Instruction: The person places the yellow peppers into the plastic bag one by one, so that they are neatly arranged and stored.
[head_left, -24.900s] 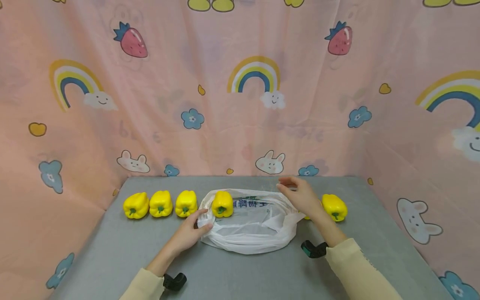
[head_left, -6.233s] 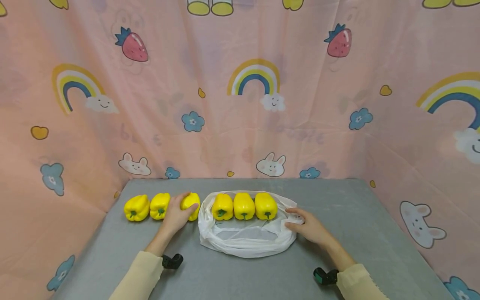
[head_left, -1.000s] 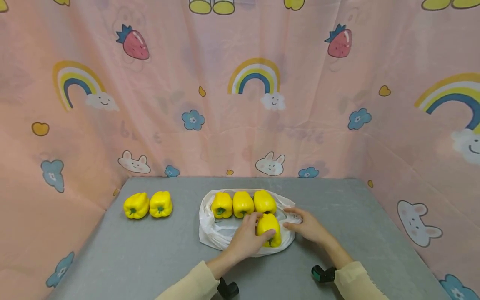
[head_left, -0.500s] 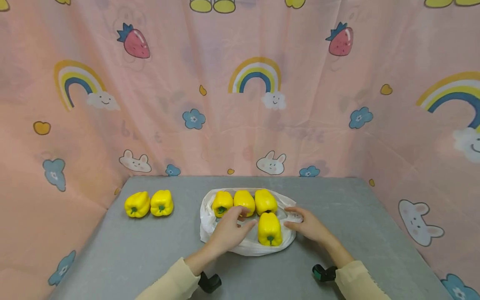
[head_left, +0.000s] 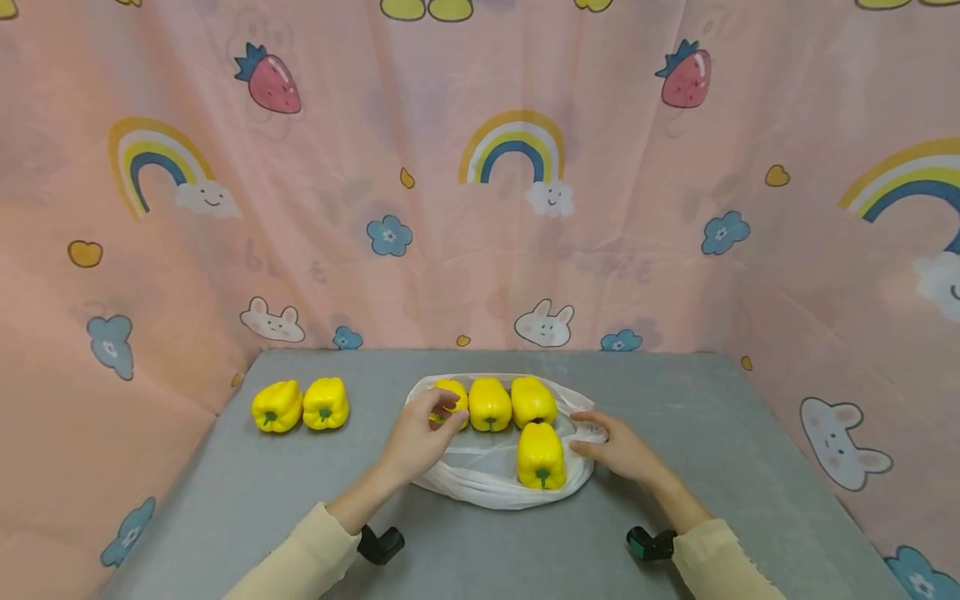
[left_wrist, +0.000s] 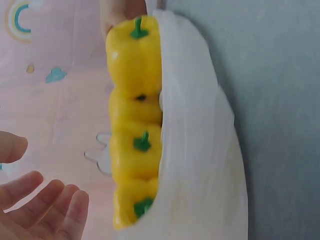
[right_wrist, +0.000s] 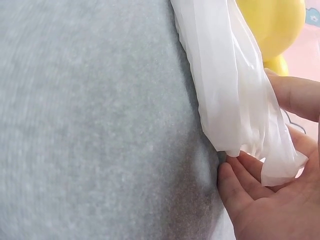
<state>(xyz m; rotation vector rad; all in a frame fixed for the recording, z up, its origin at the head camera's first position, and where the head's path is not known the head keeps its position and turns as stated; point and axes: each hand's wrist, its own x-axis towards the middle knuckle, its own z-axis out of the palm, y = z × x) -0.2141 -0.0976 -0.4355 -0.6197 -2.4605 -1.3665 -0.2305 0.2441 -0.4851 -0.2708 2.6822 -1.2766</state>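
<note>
A white plastic bag (head_left: 480,493) lies with its mouth spread on the table. Inside it, three yellow bell peppers (head_left: 490,405) form a back row, and one more yellow bell pepper (head_left: 542,457) sits in front at the right. My left hand (head_left: 415,440) hovers over the bag's left side, fingers apart and holding nothing; it partly covers the leftmost pepper. In the left wrist view, those fingers (left_wrist: 75,212) are loosely bent beside the bag. My right hand (head_left: 621,448) holds the bag's right edge, thumb inside the rim and fingers (right_wrist: 240,187) under the plastic.
Two yellow bell peppers (head_left: 326,404) stand side by side on the grey table (head_left: 247,500), left of the bag. A pink patterned curtain (head_left: 420,283) closes off the back and both sides.
Over the last second my left hand let go of the pepper at the bag's front right and moved left. Earlier, the peppers at right went into the bag. My right hand stays at the rim.
</note>
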